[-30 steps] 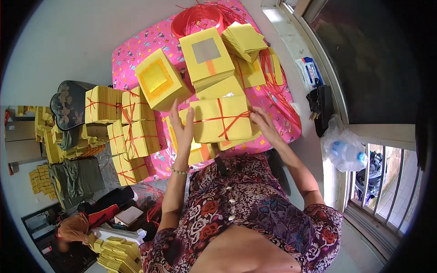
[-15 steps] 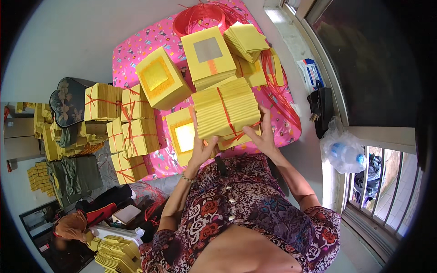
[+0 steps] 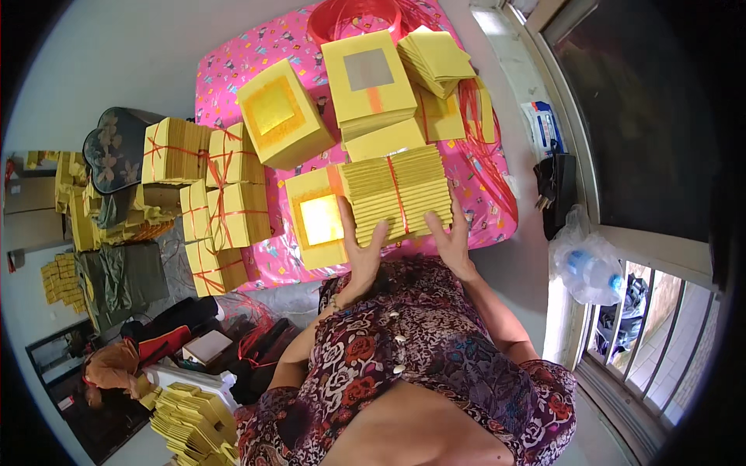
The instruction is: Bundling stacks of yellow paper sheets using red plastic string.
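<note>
A thick bundle of folded yellow paper (image 3: 427,182) is held between my two hands, its ridged folded edges facing up and toward me. One red plastic strap (image 3: 398,194) runs across its middle. My left hand (image 3: 362,248) grips the bundle's left near corner, thumb on the ridges. On the opposite corner, my right hand (image 3: 452,242) presses its thumb on the near face, fingers along the right side. Beside the bundle on the left lies yellow paper with a shiny gold square (image 3: 320,220). Farther back stand a stack with a silver square (image 3: 368,71) and another gold-square stack (image 3: 278,113).
The pink patterned tabletop (image 3: 225,74) carries several red-tied yellow bundles (image 3: 242,213) at left. A red strap coil (image 3: 395,23) sits at the back, loose red straps (image 3: 493,186) at right. A plastic bag with a bottle (image 3: 584,264) hangs by the barred window.
The bundle has turned and tilted so its ridges face more toward me, lower and a little right. My hands moved with it. The strap's loose ends no longer show at the near side.
</note>
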